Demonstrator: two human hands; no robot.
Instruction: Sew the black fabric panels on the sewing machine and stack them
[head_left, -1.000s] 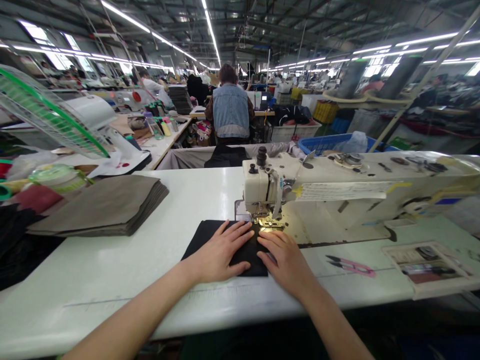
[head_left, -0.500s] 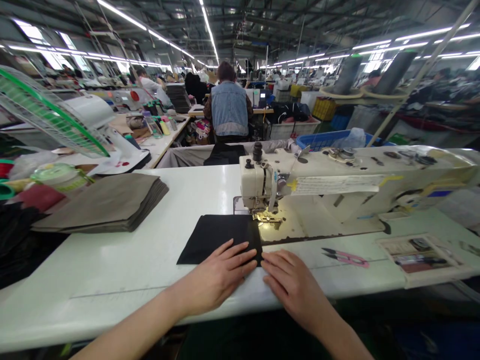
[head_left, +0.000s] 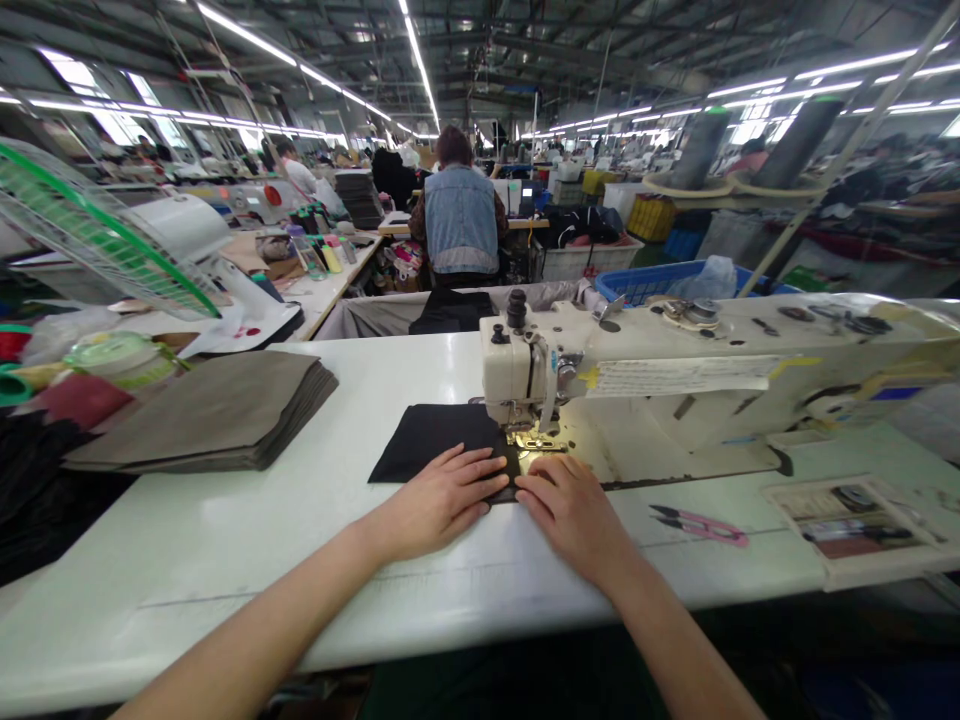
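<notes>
A folded black fabric piece (head_left: 435, 435) lies on the pale tabletop, its far right corner under the head of the sewing machine (head_left: 517, 370). My left hand (head_left: 446, 500) rests palm down on its near right part, fingers stretched and slightly apart. Against the right edge of the fabric sits my right hand (head_left: 566, 505), fingertips touching it near the lit metal plate (head_left: 536, 443). Its fingers are a little bent but laid out flat. The needle and the covered corner are hard to make out.
Pink-handled thread snips (head_left: 701, 526) lie right of my hands, beside a small tray (head_left: 855, 530) of tools. A stack of grey-brown pieces (head_left: 210, 405) sits left, with a fan (head_left: 180, 240) behind it. Ahead, a person in a denim vest (head_left: 460, 220) sits facing away.
Both hands and the black fabric have moved forward, away from me, and the fabric now reaches further under the machine head. My right fingers are more bent.
</notes>
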